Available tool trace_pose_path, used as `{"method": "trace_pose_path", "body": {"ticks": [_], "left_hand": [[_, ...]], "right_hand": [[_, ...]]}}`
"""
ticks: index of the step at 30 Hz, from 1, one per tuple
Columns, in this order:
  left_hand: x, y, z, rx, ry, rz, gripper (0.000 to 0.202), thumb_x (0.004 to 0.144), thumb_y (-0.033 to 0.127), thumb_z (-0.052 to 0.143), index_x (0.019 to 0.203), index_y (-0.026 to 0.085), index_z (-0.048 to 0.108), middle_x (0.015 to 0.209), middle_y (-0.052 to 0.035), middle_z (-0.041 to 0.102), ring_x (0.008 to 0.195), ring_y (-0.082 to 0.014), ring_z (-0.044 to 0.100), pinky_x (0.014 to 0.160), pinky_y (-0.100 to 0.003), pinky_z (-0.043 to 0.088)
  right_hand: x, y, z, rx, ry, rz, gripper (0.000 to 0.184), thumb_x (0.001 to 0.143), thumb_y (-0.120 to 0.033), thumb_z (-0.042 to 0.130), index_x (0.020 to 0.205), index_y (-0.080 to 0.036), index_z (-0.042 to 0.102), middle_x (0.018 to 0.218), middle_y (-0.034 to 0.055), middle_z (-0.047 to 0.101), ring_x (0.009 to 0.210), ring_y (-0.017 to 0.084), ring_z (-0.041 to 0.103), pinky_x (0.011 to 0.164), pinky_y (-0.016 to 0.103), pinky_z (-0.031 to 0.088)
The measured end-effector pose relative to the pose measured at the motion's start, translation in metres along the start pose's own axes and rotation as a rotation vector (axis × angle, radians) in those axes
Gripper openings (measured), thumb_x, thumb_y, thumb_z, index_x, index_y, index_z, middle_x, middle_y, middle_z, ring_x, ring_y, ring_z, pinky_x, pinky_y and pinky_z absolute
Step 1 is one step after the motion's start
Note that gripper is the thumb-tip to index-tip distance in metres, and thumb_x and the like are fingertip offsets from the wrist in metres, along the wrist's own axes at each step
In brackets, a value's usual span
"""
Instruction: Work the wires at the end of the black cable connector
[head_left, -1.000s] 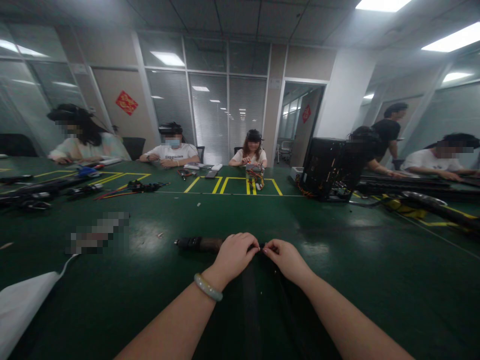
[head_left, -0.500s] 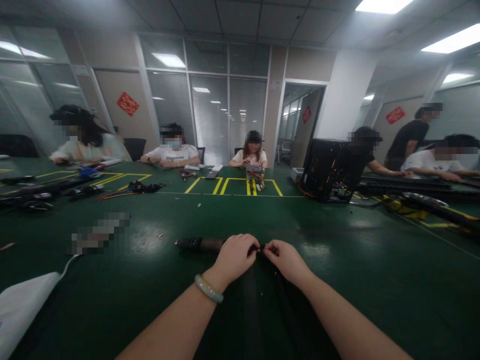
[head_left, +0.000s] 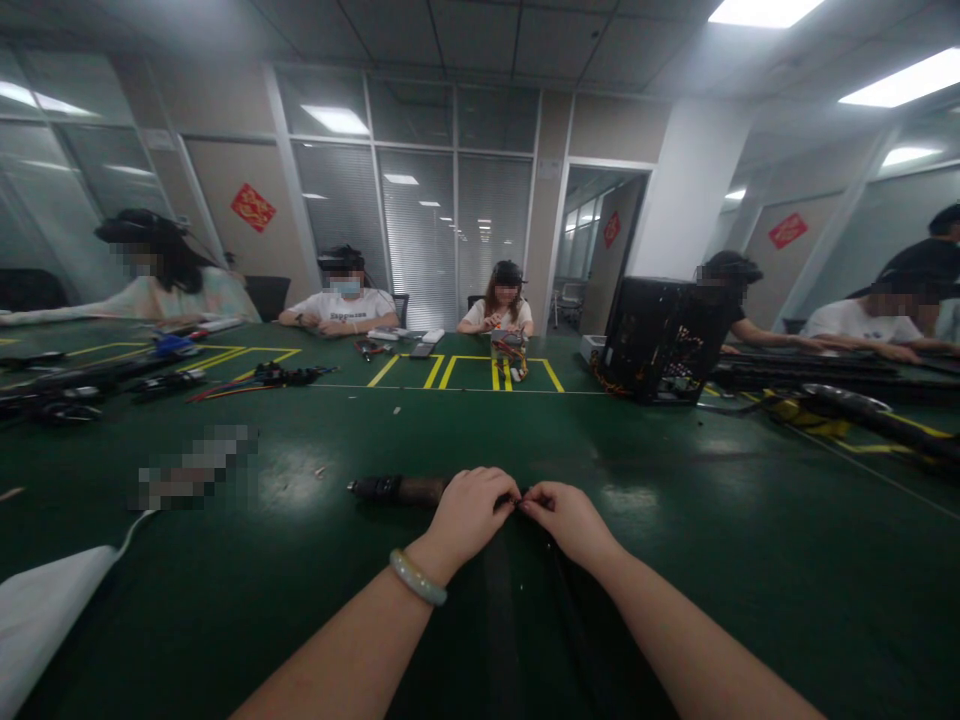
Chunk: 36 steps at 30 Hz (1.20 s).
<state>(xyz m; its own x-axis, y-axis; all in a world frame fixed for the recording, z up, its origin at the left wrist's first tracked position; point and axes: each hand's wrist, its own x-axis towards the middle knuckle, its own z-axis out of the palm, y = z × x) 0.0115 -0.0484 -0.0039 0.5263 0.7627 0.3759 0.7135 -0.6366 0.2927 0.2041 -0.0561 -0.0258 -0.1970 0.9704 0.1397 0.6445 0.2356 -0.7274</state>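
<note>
A slim dark electric screwdriver (head_left: 421, 490) with a brownish grip lies on the green table, its metal tip pointing left. My left hand (head_left: 476, 505) is closed over its right end, thumb and fingers curled near that end. My right hand (head_left: 574, 515) pinches a small dark cable end (head_left: 520, 503) against it, fingertips nearly touching those of my left hand. Fingers mostly hide where the two pieces meet. Beneath my right wrist a dark cable-like strip (head_left: 566, 590) runs towards me. A pale green bangle (head_left: 417, 578) circles my left wrist.
A blurred-out object (head_left: 195, 468) with a white cord lies left, near a white box-like thing (head_left: 52, 620). A black computer case (head_left: 652, 340) stands back right. Dark cables and parts (head_left: 60, 385) lie left, more at right (head_left: 855, 395). Several people sit around the table.
My right hand has shifted slightly left, closing the small gap between my fingertips. The screwdriver stays in place. A person at far left has stretched out an arm; one at right has moved further right.
</note>
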Motion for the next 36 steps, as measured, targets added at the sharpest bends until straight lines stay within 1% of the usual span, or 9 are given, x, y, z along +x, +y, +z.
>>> {"method": "trace_pose_path", "body": {"ticks": [3, 8, 10, 14, 17, 21, 24, 29, 36], "left_hand": [[0.0000, -0.0006, 0.0001, -0.024, 0.016, -0.029, 0.013, 0.086, 0.024, 0.062, 0.100, 0.023, 0.061, 0.105, -0.0012, 0.064, 0.100, -0.0201, 0.058, 0.089, -0.035, 0.042], [0.0000, -0.0026, 0.0019, -0.014, 0.018, 0.006, 0.006, 0.086, 0.019, 0.060, 0.090, 0.023, 0.061, 0.103, -0.0004, 0.064, 0.100, -0.0198, 0.058, 0.089, -0.034, 0.042], [-0.0002, -0.0024, 0.0018, -0.017, 0.020, 0.013, 0.008, 0.086, 0.018, 0.060, 0.092, 0.024, 0.061, 0.102, 0.0004, 0.064, 0.098, -0.0194, 0.058, 0.087, -0.034, 0.042], [0.0000, -0.0007, 0.0002, -0.016, 0.020, -0.008, 0.010, 0.086, 0.026, 0.062, 0.096, 0.023, 0.061, 0.102, -0.0010, 0.064, 0.097, -0.0201, 0.058, 0.088, -0.034, 0.042], [0.0003, 0.0004, -0.0012, -0.001, 0.005, -0.001, 0.007, 0.087, 0.023, 0.059, 0.094, 0.024, 0.062, 0.103, -0.0007, 0.064, 0.099, -0.0198, 0.058, 0.088, -0.034, 0.042], [-0.0001, -0.0004, -0.0003, -0.004, 0.022, 0.015, 0.013, 0.085, 0.018, 0.059, 0.096, 0.025, 0.062, 0.104, 0.0006, 0.064, 0.100, -0.0196, 0.058, 0.087, -0.033, 0.041], [-0.0005, -0.0018, 0.0014, -0.016, 0.037, 0.004, 0.014, 0.085, 0.022, 0.061, 0.099, 0.024, 0.061, 0.104, 0.0001, 0.064, 0.099, -0.0198, 0.058, 0.088, -0.033, 0.042], [0.0005, -0.0025, 0.0017, 0.003, 0.009, 0.016, 0.008, 0.087, 0.022, 0.058, 0.093, 0.025, 0.063, 0.106, -0.0001, 0.063, 0.101, -0.0199, 0.058, 0.089, -0.033, 0.042], [0.0008, -0.0048, 0.0044, -0.038, 0.037, -0.003, 0.013, 0.086, 0.024, 0.061, 0.099, 0.024, 0.061, 0.103, -0.0008, 0.064, 0.098, -0.0204, 0.059, 0.089, -0.035, 0.042]], "right_hand": [[-0.0003, 0.0002, -0.0011, 0.025, 0.007, 0.007, 0.017, 0.085, -0.032, 0.059, 0.088, -0.021, 0.072, 0.084, 0.0002, 0.071, 0.074, 0.017, 0.062, 0.064, 0.024, 0.041], [0.0003, 0.0016, -0.0018, 0.026, 0.012, 0.001, 0.016, 0.085, -0.031, 0.059, 0.087, -0.022, 0.072, 0.082, -0.0002, 0.070, 0.073, 0.017, 0.062, 0.063, 0.024, 0.041], [0.0008, 0.0017, -0.0015, 0.015, 0.014, -0.006, 0.016, 0.085, -0.030, 0.059, 0.086, -0.021, 0.072, 0.082, 0.0001, 0.070, 0.072, 0.017, 0.062, 0.063, 0.024, 0.041], [0.0012, 0.0014, -0.0011, 0.006, 0.017, -0.011, 0.016, 0.085, -0.030, 0.059, 0.086, -0.020, 0.071, 0.081, 0.0003, 0.070, 0.073, 0.017, 0.062, 0.064, 0.024, 0.041], [0.0008, 0.0009, -0.0014, 0.012, 0.009, -0.003, 0.016, 0.085, -0.030, 0.058, 0.087, -0.021, 0.071, 0.082, 0.0004, 0.071, 0.073, 0.017, 0.063, 0.065, 0.024, 0.042], [0.0000, 0.0007, -0.0018, 0.022, 0.015, 0.010, 0.016, 0.085, -0.032, 0.059, 0.088, -0.021, 0.071, 0.083, 0.0009, 0.071, 0.075, 0.018, 0.063, 0.067, 0.025, 0.044], [-0.0007, 0.0000, -0.0021, 0.053, 0.003, 0.025, 0.017, 0.086, -0.032, 0.059, 0.089, -0.021, 0.071, 0.083, 0.0008, 0.071, 0.076, 0.018, 0.064, 0.068, 0.025, 0.045], [-0.0016, -0.0020, -0.0030, 0.052, 0.003, 0.014, 0.017, 0.087, -0.031, 0.058, 0.089, -0.021, 0.071, 0.084, 0.0005, 0.072, 0.076, 0.018, 0.064, 0.067, 0.025, 0.045], [-0.0008, -0.0008, -0.0026, 0.050, 0.004, 0.041, 0.016, 0.086, -0.030, 0.059, 0.090, -0.022, 0.072, 0.083, -0.0004, 0.072, 0.073, 0.016, 0.064, 0.064, 0.024, 0.044]]}}
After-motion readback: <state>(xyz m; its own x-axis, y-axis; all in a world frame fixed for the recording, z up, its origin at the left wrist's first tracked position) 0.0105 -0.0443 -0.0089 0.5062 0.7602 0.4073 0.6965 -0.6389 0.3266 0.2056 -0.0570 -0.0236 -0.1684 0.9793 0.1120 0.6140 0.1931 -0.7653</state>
